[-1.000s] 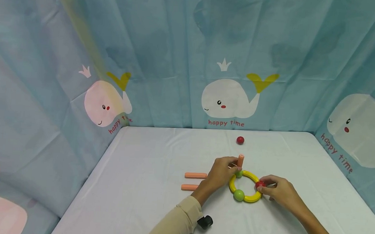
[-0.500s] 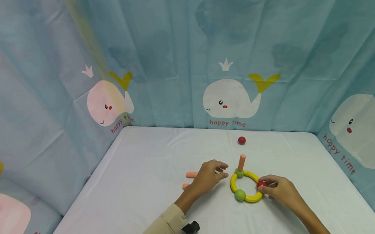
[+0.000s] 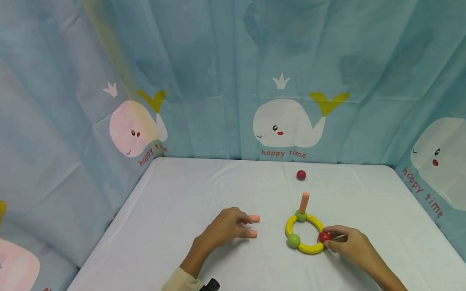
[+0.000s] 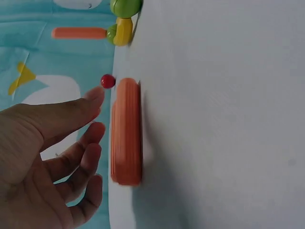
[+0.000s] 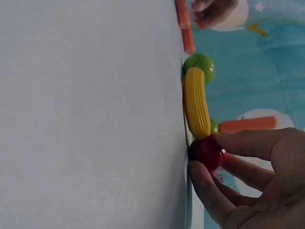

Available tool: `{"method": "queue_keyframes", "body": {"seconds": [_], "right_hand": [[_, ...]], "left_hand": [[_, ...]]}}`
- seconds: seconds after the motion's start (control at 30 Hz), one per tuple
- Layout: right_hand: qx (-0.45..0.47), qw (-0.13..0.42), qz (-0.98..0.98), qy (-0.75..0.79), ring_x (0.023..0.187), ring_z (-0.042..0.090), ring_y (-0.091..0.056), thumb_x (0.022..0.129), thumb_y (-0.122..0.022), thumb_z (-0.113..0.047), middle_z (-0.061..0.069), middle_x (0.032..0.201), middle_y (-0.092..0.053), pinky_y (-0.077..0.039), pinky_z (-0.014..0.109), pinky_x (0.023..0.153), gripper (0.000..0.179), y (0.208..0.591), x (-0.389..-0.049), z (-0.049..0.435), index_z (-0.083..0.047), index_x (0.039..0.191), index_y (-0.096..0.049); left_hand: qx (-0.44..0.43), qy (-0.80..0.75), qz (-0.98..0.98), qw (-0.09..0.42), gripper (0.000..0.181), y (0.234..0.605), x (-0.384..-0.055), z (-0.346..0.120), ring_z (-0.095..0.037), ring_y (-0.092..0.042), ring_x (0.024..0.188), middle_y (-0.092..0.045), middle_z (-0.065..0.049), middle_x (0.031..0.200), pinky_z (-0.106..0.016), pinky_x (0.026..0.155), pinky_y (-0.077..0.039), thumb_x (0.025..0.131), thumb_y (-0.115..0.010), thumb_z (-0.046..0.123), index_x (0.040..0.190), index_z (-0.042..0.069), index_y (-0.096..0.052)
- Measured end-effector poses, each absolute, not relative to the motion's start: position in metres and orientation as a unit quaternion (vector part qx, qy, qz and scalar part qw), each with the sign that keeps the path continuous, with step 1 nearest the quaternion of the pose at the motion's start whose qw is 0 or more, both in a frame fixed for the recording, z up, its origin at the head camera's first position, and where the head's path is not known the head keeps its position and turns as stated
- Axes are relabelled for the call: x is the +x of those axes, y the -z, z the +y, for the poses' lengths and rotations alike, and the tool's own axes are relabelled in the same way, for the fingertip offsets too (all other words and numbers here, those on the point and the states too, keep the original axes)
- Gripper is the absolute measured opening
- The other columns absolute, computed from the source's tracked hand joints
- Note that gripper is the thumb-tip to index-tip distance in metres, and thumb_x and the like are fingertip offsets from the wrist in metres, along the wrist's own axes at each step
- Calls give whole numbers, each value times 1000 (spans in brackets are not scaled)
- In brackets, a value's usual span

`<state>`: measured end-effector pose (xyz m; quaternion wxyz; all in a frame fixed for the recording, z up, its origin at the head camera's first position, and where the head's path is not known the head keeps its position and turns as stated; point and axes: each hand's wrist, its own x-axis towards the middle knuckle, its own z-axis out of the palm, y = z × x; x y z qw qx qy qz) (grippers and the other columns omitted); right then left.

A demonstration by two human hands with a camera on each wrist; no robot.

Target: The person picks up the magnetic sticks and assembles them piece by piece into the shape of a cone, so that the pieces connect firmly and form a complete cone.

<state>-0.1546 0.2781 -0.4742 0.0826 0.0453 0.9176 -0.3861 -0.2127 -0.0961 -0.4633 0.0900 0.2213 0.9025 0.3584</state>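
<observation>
A ring of curved yellow pieces joined by green balls and a red ball lies on the white table. From the far green ball an orange stick stands up, leaning slightly. My right hand pinches the red ball at the ring's right side between thumb and fingers. To the left, my left hand is over two loose orange sticks lying side by side, hiding part of them in the head view. In the left wrist view its fingers are loosely bent and apart from the sticks.
A loose red ball lies near the table's far edge. Blue curtains with whale prints hang behind and at both sides of the white-covered table. A black wrist camera sits on the left wrist.
My left hand has let go of the upright orange stick and moved left to the two lying sticks. The ring has turned slightly, with my right hand still holding its red ball.
</observation>
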Motion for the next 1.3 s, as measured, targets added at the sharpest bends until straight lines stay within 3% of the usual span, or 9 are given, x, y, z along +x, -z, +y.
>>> {"method": "queue_keyframes", "body": {"seconds": [0.2,0.5,0.9,1.3], "right_hand": [[42,82,913,396,89,19,-69,87,-86,-23,7,107,-77,-57,31,66,45,474,-148,272,-4,126,-74],[32,77,910,407,86,17,-67,86,-89,-24,3,98,-73,-56,28,65,43,475,-147,260,-3,121,-75],[27,89,907,411,85,17,-66,87,-89,-23,2,97,-74,-54,29,63,47,475,-146,251,-2,127,-74],[15,88,902,422,83,18,-66,86,-88,-16,2,94,-74,-55,28,61,42,475,-146,243,0,123,-75]], "left_hand": [[223,-342,909,89,26,466,-208,-110,-23,-67,97,-72,-7,104,-35,82,-55,85,-89,8,109,4,-81],[222,-319,917,87,24,472,-208,-112,-18,-66,97,-76,-1,103,-34,81,-56,84,-81,-5,104,8,-83],[213,-301,925,92,22,475,-208,-112,-15,-64,98,-74,3,103,-38,85,-56,87,-82,-1,105,13,-83],[231,-291,928,26,29,478,-208,-109,-12,-66,94,-75,3,103,-33,84,-56,86,-88,11,114,10,-80]]}}
